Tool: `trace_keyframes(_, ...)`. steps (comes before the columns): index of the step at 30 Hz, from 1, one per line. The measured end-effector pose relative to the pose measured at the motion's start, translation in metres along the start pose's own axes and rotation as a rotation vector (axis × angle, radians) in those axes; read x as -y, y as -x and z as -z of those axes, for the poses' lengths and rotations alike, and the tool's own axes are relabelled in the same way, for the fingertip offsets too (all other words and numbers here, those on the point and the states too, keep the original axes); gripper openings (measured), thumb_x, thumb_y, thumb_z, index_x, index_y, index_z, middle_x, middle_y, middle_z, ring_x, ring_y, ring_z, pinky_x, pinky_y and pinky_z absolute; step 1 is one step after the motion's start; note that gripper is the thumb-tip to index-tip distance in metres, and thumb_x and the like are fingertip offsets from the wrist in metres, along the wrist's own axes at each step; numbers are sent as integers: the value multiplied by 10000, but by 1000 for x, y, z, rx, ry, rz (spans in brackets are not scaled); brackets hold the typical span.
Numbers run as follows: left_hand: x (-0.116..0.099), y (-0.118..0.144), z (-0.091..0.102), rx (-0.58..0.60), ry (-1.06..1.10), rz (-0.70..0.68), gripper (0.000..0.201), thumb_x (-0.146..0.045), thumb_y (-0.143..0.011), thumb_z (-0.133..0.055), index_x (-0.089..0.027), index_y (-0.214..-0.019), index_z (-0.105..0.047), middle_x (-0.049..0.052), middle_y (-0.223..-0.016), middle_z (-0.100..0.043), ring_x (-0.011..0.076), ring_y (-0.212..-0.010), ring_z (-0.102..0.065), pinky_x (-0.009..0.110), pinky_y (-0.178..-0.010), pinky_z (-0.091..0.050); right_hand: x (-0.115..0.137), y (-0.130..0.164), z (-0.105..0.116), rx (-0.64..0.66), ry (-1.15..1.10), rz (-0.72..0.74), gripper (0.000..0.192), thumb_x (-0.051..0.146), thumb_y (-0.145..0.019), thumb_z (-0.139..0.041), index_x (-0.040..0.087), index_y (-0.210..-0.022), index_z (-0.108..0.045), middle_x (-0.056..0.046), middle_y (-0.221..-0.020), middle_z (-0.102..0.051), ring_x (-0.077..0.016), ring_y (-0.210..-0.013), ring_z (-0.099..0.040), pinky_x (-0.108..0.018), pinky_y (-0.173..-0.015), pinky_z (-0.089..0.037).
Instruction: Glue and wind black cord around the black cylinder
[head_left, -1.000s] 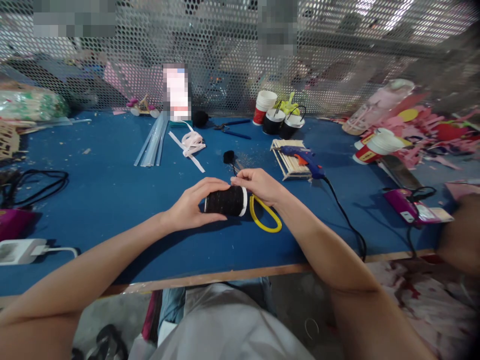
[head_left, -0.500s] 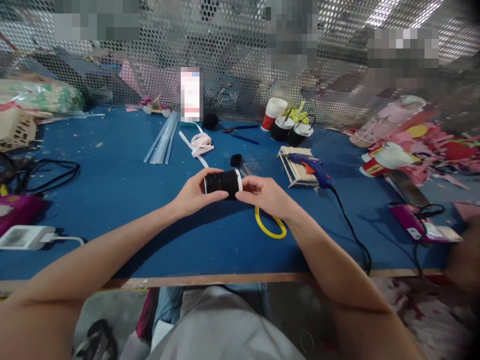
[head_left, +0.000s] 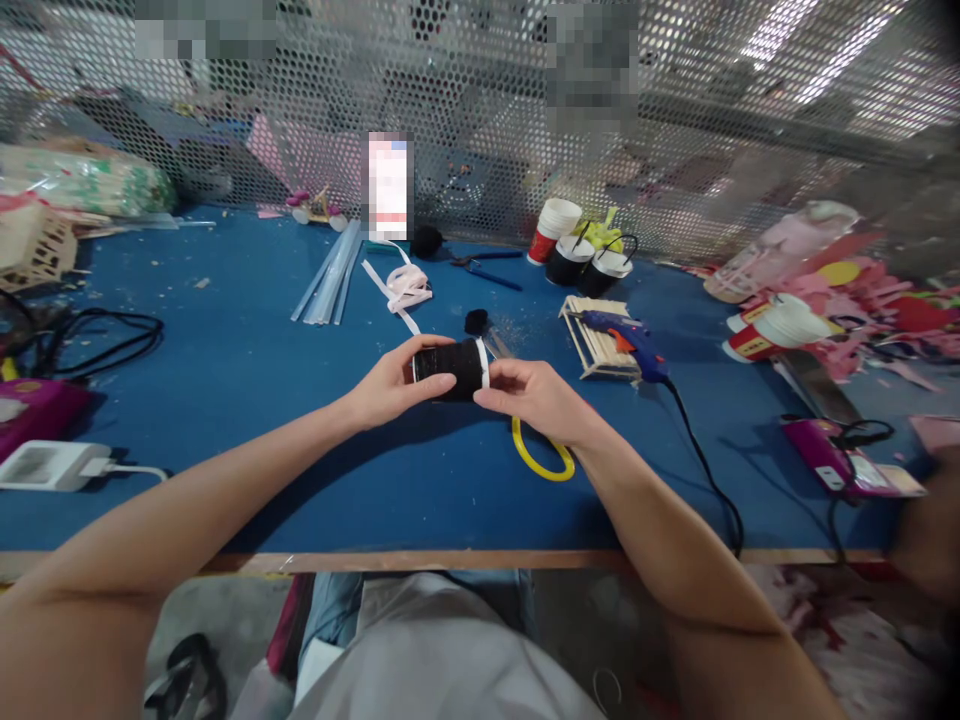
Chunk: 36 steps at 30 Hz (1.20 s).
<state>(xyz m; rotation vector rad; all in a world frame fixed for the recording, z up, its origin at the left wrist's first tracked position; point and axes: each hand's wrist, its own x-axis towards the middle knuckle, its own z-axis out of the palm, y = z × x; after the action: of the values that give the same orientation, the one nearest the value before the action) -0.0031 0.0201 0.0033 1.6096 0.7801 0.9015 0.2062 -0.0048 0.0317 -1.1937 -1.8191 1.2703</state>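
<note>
Left hand (head_left: 390, 385) fingers wrap the black cup (head_left: 450, 366) (lying sideways, white rim to the right), thumb across its front. Right hand (head_left: 532, 395) fingers pinch the rim end. Cup held just above the blue surface (head_left: 225, 400), yellow ring (head_left: 541, 455) beside.

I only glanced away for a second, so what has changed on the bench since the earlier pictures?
Little. The right hand shifted from the top of the black cup to its white-rimmed end; the left hand keeps gripping the other end. The yellow loop and glue gun stayed put.
</note>
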Motion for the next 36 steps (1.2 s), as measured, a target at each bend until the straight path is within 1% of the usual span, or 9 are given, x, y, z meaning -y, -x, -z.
trace_keyframes(6, 1, 2, -2, 5, -197, -130, 557, -338, -711, -690, -156, -1188, -469, 96, -1117, -564, 206, -941, -568, 327, -798, -495, -5, -5, 4, -100, -169, -12, 250, 408, -782, -584, 171, -703, -583, 18, -634, -538, -92, -589, -483, -243, -588, -409)
trace_keyframes(13, 2, 2, -1, 36, -268, -113, 568, -371, -752, -646, -159, -1234, -431, 101, -1106, -574, 222, -960, -575, 347, -804, -491, -5, -4, 4, -75, -98, -30, 234, 397, -761, -614, 170, -707, -584, 6, -655, -562, -102, -601, -503, -253, -587, -423)
trace_keyframes(17, 3, 4, -2, 50, -418, -222, 582, -354, -731, -673, -162, -1229, -442, 115, -1193, -536, 244, -1062, -544, 381, -906, -457, -5, -6, 9, -250, -24, 36, 293, 462, -827, -513, 181, -779, -582, -33, -770, -606, -132, -720, -559, -259, -634, -448)
trace_keyframes(19, 4, 5, -3, 73, -465, -274, 586, -346, -732, -674, -177, -1239, -433, 114, -1219, -521, 247, -1096, -530, 392, -942, -440, -5, -6, 11, -278, 38, 67, 335, 495, -857, -446, 192, -862, -589, -54, -887, -623, -149, -832, -576, -274, -706, -457)
trace_keyframes(22, 5, 6, -3, 94, -485, -313, 598, -339, -732, -675, -191, -1249, -416, 117, -1223, -518, 249, -1109, -528, 403, -954, -436, -5, -5, 11, -168, 92, 43, 446, 550, -876, -348, 211, -986, -616, -71, -1015, -629, -180, -969, -569, -321, -813, -446)
trace_keyframes(26, 6, 6, -3, 128, -496, -320, 623, -345, -725, -682, -188, -1258, -400, 127, -1235, -514, 256, -1123, -522, 417, -962, -430, -3, -7, 9, -86, 10, -3, 543, 604, -860, -310, 204, -932, -670, -75, -1008, -657, -199, -1003, -573, -343, -867, -428)
trace_keyframes(30, 5, 7, -4, 203, -485, -344, 668, -344, -740, -671, -190, -1307, -354, 138, -1300, -474, 263, -1183, -483, 419, -993, -406, 2, -13, 8, -97, -63, 28, 556, 617, -848, -330, 189, -931, -674, -80, -995, -667, -188, -962, -587, -316, -820, -445)
trace_keyframes(34, 1, 9, -6, 289, -512, -379, 714, -347, -763, -649, -216, -1364, -288, 127, -1361, -429, 260, -1234, -436, 423, -1029, -370, 13, -24, 5, -46, -30, 43, 564, 621, -842, -338, 173, -907, -675, -79, -935, -677, -173, -895, -597, -286, -749, -451)
trace_keyframes(36, -1, 9, -7, 298, -527, -391, 693, -348, -763, -646, -217, -1353, -308, 127, -1356, -436, 263, -1232, -437, 434, -1031, -362, 17, -31, 3, -12, -15, 51, 566, 619, -842, -339, 163, -869, -673, -80, -905, -680, -164, -859, -598, -272, -710, -451)
